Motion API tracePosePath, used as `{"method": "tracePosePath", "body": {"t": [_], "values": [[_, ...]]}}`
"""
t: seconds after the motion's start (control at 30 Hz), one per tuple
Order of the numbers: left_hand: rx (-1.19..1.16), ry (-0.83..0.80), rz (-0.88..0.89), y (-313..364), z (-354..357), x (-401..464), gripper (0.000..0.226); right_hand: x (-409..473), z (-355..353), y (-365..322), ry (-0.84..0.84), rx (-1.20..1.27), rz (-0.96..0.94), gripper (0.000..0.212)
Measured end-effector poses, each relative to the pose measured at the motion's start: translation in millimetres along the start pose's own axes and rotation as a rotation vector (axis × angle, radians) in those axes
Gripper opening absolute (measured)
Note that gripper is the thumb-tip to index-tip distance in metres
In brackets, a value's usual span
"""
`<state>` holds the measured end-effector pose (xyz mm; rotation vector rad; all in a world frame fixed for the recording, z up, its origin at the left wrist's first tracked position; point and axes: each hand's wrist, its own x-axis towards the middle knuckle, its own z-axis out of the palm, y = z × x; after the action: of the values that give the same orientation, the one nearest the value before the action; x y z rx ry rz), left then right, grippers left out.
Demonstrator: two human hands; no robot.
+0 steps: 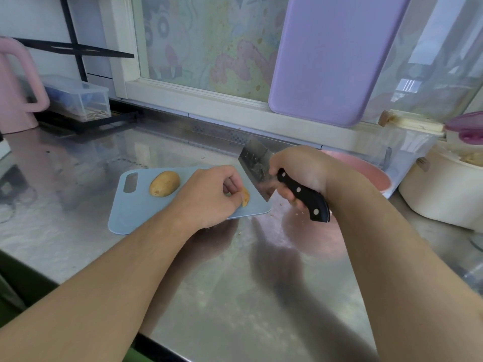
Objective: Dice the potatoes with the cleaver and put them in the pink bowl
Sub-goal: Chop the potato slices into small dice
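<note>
A pale blue cutting board (pixel 136 205) lies on the steel counter. A whole brown potato (pixel 164 183) rests near the board's handle hole. My left hand (pixel 209 194) pinches a small potato piece (pixel 245 197) at the board's right end. My right hand (pixel 300 171) grips the black riveted handle of the cleaver (pixel 254 163), whose blade stands upright just right of that piece, its lower corner near the board's right edge. The pink bowl (pixel 371 173) sits behind my right wrist, partly hidden.
A cream pot (pixel 441 194) stands at the right. A purple board (pixel 332 58) leans on the window. A pink jug (pixel 15 84) and a clear box (pixel 81 100) on a black rack sit at the back left. Steel counter (pixel 235 296) stretches toward me.
</note>
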<state>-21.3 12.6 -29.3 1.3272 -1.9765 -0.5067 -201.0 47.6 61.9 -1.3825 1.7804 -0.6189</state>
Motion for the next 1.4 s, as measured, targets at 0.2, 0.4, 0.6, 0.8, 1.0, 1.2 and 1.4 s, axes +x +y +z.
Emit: {"method": "tracePosePath", "body": {"t": [0.2,0.4,0.6,0.8,1.0,1.2,1.4], "values": [[0.194,0.032,-0.069,9,-1,1,0.034,9,6,10,0.11,0.024,-0.038,0.015],[0.522,0.036,-0.018,25,18,5,0.065,14,13,16,0.181,-0.055,-0.109,0.018],[0.364,-0.002,-0.004,15,21,9,0.039,16,14,20,0.176,-0.072,-0.129,0.018],[0.152,-0.058,-0.029,-5,15,12,0.034,16,15,20,0.15,-0.099,-0.13,0.01],[0.106,-0.039,0.012,-9,14,12,0.021,14,19,19,0.15,-0.185,-0.164,0.017],[0.097,-0.028,0.02,-9,13,13,0.019,16,22,16,0.154,-0.27,-0.175,0.017],[0.048,-0.018,0.023,-10,13,11,0.026,14,18,16,0.178,-0.26,-0.165,0.017]]}}
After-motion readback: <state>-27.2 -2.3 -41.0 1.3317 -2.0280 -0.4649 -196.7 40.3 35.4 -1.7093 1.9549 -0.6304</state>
